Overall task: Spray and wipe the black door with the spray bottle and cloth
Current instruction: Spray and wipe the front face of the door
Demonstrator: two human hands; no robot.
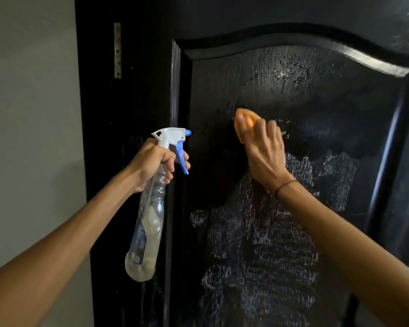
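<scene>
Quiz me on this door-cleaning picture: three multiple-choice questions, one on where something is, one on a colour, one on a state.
1. Where is the cloth?
A. on the floor
B. against the door panel
C. over the bottle

2. What colour is the spray bottle trigger?
A. blue
B. red
C. green

3. What is the left hand doing?
A. hanging idle
B. pressing flat on the wall
C. gripping the bottle neck

Answers: 1 B, the right hand presses it there. 2 A, trigger and nozzle tip are blue. 3 C, fingers curl round the neck.

Orange cloth [244,123] against wet black door [316,102]; clear spray bottle [149,223] alongside.
</scene>
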